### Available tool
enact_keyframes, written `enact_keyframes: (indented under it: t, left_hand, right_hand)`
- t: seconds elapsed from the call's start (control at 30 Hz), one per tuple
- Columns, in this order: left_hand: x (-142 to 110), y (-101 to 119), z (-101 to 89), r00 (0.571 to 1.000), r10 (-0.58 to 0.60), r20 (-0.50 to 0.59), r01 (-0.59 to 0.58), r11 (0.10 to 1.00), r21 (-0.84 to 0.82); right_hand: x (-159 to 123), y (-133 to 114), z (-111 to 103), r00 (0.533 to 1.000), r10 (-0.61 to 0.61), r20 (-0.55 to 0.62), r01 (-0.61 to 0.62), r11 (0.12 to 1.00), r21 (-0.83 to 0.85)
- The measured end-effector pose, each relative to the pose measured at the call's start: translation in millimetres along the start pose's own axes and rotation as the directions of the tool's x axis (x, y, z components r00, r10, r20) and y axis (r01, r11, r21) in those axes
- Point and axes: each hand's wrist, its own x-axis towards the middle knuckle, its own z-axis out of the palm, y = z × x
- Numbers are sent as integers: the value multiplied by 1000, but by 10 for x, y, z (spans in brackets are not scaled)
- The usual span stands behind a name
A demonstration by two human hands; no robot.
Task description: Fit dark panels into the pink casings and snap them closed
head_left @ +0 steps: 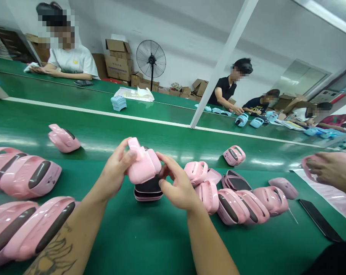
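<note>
My left hand (115, 168) and my right hand (177, 183) hold one pink plastic housing (142, 164) between them, lifted above the green belt (150, 236). The left thumb and fingers wrap its left side. The right fingers pinch its right edge. Right under it lies a small stack of pink front panels with dark screens (148, 191).
Pink housings lie in a group at the left (26, 177) and another at the right (241, 202). A lone one sits further back (64, 138). Another person's hand (330, 168) holds a pink part at the right, near a black phone (318, 219). Several people work across the belt.
</note>
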Motion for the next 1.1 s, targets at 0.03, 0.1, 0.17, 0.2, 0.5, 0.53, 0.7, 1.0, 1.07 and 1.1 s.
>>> enact_keyframes:
  t: [0.03,0.1,0.17,0.2,0.5,0.53,0.7,1.0,1.07,1.1]
  left_hand:
    - [7,-2,29,999,-49,-4,49,996,-69]
    - [10,-8,57,987,-156,22,158,971,-182]
    - [-3,-19,18,955,-239,177,282,919,-276]
    - [-15,-25,-28,923,-253,291,339,890,-303]
    - [-138,-17,-88,831,-91,549,294,910,-294]
    - [-144,-13,-15,872,-100,479,273,912,-307]
    - [-177,77,239,959,-175,222,257,869,-422]
    - [-242,174,253,947,-271,172,321,820,-474]
    - [-258,153,220,941,-178,288,293,854,-431]
    - [-265,145,204,934,-155,321,280,877,-391]
  right_hand:
    - [6,-6,-34,1000,-23,16,24,998,-51]
    - [17,-22,-109,997,-53,51,59,991,-123]
    - [22,-37,-175,996,-73,58,80,989,-125]
    - [21,-45,-201,995,-83,55,89,991,-105]
    - [-38,-73,-167,990,-119,-82,114,992,-61]
    - [-39,-57,-138,982,-158,-106,145,982,-117]
    - [-36,-22,-57,944,-331,0,306,872,-382]
    - [-44,-34,-46,921,-389,17,368,855,-364]
    - [-58,-36,-19,923,-382,42,371,857,-357]
    - [-63,-43,-10,924,-379,56,371,849,-377]
